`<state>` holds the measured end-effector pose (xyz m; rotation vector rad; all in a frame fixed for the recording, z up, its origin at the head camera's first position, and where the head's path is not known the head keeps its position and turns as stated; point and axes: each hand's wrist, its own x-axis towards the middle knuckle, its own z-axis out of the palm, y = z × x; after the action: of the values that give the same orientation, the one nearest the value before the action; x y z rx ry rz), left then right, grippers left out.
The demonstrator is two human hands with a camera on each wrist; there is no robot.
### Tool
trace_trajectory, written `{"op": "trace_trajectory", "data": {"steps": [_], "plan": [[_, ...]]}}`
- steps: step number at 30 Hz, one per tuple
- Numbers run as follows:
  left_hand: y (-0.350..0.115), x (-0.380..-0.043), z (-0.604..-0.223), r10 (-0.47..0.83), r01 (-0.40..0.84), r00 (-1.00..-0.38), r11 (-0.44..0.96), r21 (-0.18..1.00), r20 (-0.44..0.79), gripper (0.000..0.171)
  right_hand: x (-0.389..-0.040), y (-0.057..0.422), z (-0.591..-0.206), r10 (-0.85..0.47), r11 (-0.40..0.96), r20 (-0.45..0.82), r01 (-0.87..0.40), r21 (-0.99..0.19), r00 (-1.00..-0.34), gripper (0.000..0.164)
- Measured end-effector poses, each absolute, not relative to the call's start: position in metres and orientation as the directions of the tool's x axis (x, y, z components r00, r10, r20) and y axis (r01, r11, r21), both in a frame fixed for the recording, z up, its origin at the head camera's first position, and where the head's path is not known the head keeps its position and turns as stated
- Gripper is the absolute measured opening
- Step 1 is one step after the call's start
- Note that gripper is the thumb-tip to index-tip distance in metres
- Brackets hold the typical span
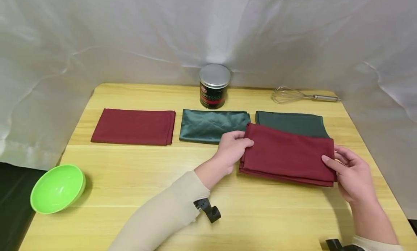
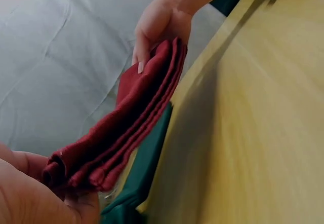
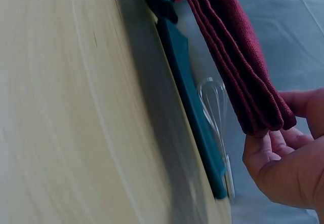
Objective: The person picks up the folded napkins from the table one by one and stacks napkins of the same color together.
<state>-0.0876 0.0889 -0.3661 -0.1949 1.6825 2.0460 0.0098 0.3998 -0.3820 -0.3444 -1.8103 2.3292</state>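
Head view: L grip (image 1: 230, 149) and R grip (image 1: 356, 175) are pinching opp. ends of the folded red cloth (image 1: 288, 155), right of centre, partly covering a dk green cloth (image 1: 291, 123). Upper centre, the lidded can (image 1: 213, 93) is hiding its contents; lower left, the green bowl (image 1: 58, 188) is showing only its inner wall.

L wrist view: red cloth is running lower left to upper centre, bowing mid-span; tensioning it lightly, ends level, should be helping.

R wrist view: it's hanging above the worktop (image 3: 50, 107), layers stacked; pinching all layers tog. is prob. best vs. slippage.
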Motion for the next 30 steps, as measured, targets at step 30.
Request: {"op": "trace_trajectory", "data": {"steps": [30], "plan": [[-0.057,-0.144,-0.345,0.095,-0.405,-0.914,-0.133,0.905,-0.395,0.043,-0.055,0.254,-0.373,0.147,-0.264,-0.141,0.099,-0.959,-0.979,0.035]]}}
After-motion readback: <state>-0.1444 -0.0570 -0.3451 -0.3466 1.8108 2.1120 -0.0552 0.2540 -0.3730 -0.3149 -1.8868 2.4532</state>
